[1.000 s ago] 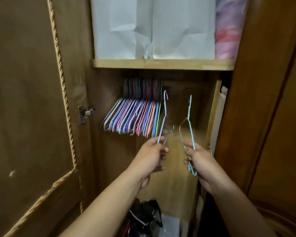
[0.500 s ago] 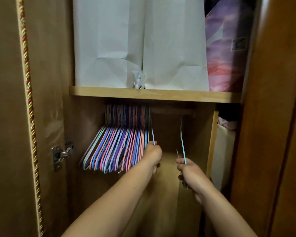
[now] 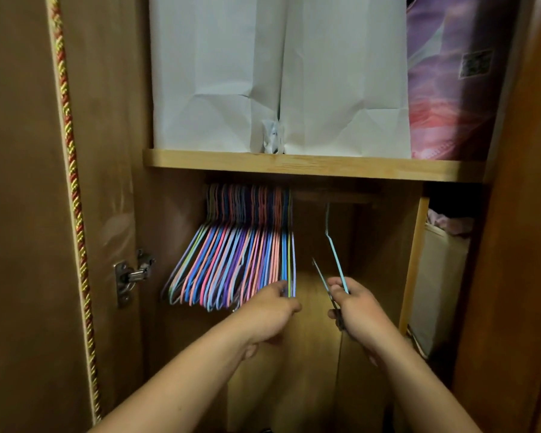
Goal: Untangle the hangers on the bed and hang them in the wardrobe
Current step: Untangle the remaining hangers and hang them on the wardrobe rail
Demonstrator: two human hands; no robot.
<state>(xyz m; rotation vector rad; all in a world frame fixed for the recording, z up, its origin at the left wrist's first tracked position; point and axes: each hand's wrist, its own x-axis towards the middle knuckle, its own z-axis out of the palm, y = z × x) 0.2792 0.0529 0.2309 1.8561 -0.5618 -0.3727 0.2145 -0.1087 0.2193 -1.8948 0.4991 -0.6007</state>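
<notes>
Trouble could come at the dark wooden rail [image 3: 334, 195] near the middle of the frame. My right hand [image 3: 359, 307] pinches a thin light-blue wire hanger [image 3: 336, 254] whose hook is right at that rail; I can't tell if it caught, so it may drop. My left hand [image 3: 270, 310] holds the end one in the bunch of colourful wire hangers [image 3: 235, 260]; a bump could tangle them.

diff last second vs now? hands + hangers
Both hands reached up into the wardrobe. The left hand carried its hanger to the right end of the hung row. The right hand raised the light blue hanger to the rail and still grips it. White bags unchanged.
</notes>
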